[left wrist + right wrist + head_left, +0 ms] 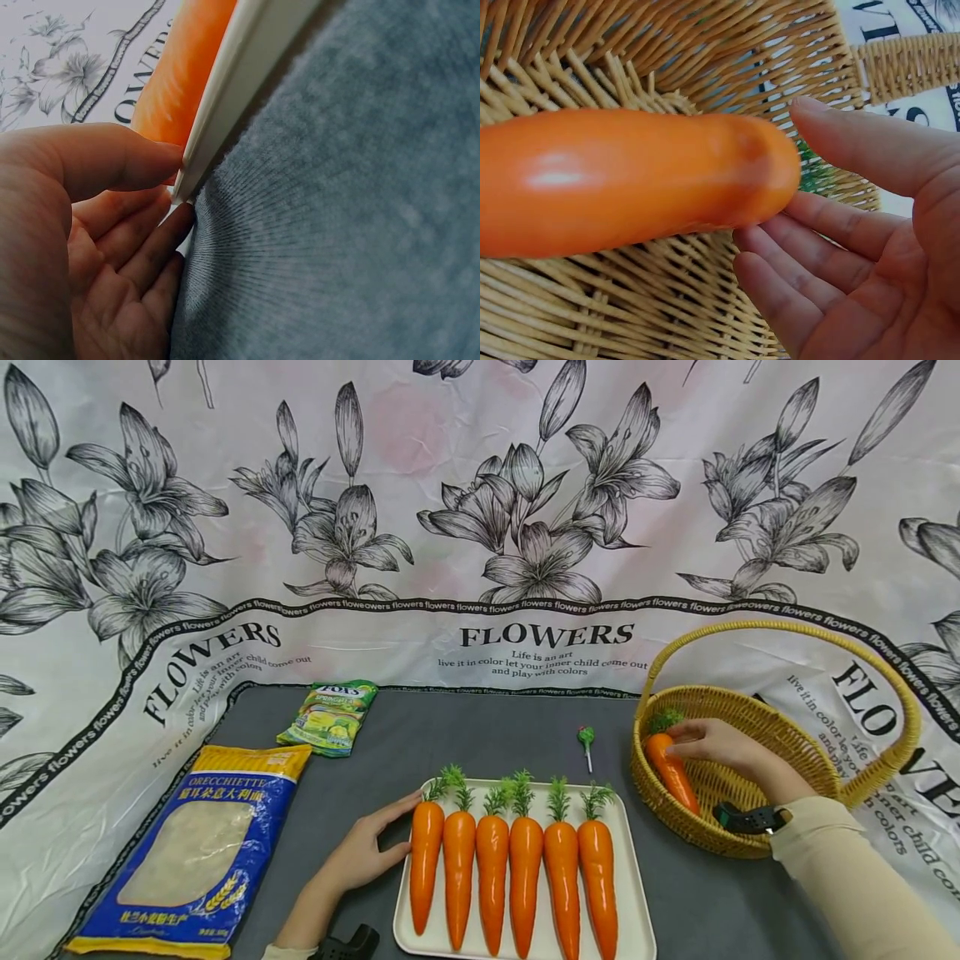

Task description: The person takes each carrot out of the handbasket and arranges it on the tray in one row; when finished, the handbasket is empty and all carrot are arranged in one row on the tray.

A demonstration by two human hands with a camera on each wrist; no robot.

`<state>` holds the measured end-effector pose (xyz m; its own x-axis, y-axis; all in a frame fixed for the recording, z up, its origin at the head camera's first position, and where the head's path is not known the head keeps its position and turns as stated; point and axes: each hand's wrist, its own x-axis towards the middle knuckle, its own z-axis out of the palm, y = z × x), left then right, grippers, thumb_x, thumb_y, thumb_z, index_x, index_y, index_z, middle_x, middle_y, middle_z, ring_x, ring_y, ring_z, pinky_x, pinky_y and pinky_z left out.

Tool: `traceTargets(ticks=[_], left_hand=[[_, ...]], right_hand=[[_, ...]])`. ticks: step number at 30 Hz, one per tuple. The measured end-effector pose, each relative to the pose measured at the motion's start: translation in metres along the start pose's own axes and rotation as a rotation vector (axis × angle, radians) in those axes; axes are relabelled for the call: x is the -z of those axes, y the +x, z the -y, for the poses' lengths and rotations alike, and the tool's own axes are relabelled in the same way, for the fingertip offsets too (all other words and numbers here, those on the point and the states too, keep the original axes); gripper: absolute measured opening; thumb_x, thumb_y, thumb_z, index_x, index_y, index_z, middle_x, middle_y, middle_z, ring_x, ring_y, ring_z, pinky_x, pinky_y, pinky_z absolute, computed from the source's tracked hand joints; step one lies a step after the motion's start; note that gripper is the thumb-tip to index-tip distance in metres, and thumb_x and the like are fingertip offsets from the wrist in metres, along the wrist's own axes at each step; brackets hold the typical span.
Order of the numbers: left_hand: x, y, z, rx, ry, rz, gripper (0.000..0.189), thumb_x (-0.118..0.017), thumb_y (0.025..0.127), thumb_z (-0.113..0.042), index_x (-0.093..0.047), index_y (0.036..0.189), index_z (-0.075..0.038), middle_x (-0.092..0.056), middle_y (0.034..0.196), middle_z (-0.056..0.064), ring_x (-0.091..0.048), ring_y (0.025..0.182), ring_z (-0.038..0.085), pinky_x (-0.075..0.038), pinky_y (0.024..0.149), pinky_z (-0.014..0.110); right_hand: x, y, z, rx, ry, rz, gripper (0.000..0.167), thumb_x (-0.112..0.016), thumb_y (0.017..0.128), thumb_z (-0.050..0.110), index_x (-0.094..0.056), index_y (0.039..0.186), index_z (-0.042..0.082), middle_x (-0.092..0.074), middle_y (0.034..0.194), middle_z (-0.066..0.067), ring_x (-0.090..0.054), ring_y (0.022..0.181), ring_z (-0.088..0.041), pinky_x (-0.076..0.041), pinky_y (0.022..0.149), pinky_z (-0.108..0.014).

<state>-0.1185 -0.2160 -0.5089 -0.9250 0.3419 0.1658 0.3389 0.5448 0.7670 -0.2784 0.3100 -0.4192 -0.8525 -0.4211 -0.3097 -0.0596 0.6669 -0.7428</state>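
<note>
Inside the wicker basket (738, 718), a toy carrot (671, 772) with a green top leans against the left wall. My right hand (716, 747) reaches in over its thick end. In the right wrist view, fairly straight fingers touch the carrot (630, 180) near its blunt end, while the thumb stands a little off it. My left hand (367, 847) rests at the left edge of a white tray (637, 902), its thumb and fingertips along the rim (217, 97). On that tray lie several carrots (525, 877) side by side, leafy tops towards the back.
A blue and yellow bag of orecchiette (187, 852) lies at the left, with a green sweets packet (330, 718) behind it. A small lollipop (586, 743) lies between tray and basket. The basket's tall handle (780, 625) arches over it. Flower-printed cloth hangs behind.
</note>
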Motion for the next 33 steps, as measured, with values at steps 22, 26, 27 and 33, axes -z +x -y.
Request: traceTargets(ticks=[22,26,27,33], left_hand=[[-0.003,0.0,0.002,0.004,0.004,0.0,0.057,-0.066,0.089,-0.025,-0.046,0.142,-0.021,-0.044,0.147,-0.003,-0.042,0.135,0.024,-0.039,0.106,0.048],[-0.003,0.0,0.002,0.007,0.003,-0.001,0.058,-0.067,0.088,-0.024,-0.047,0.142,-0.021,-0.044,0.147,-0.004,-0.042,0.134,0.024,-0.039,0.106,0.049],[-0.003,0.0,0.002,0.006,0.004,-0.002,0.058,-0.067,0.088,-0.024,-0.047,0.142,-0.021,-0.044,0.146,-0.004,-0.043,0.134,0.024,-0.039,0.106,0.049],[-0.001,0.0,0.002,0.003,-0.005,0.005,0.058,-0.067,0.088,-0.025,-0.046,0.142,-0.019,-0.044,0.147,-0.002,-0.042,0.134,0.025,-0.039,0.106,0.048]], right_hand=[[-0.002,0.005,-0.004,0.006,-0.066,-0.035,0.067,-0.066,0.088,0.029,-0.043,0.132,-0.016,-0.049,0.128,-0.033,-0.058,0.106,-0.03,-0.053,0.083,-0.038],[0.003,-0.002,-0.001,0.01,-0.079,-0.096,0.066,-0.067,0.088,0.03,-0.043,0.133,-0.013,-0.049,0.129,-0.031,-0.055,0.107,-0.031,-0.051,0.081,-0.033],[0.004,-0.004,0.0,0.015,-0.081,-0.112,0.066,-0.067,0.088,0.03,-0.044,0.133,-0.013,-0.049,0.129,-0.031,-0.054,0.108,-0.031,-0.05,0.081,-0.032],[0.01,-0.016,0.012,0.034,-0.086,-0.197,0.069,-0.066,0.089,0.032,-0.041,0.136,-0.012,-0.052,0.128,-0.032,-0.054,0.111,-0.036,-0.048,0.081,-0.029]])
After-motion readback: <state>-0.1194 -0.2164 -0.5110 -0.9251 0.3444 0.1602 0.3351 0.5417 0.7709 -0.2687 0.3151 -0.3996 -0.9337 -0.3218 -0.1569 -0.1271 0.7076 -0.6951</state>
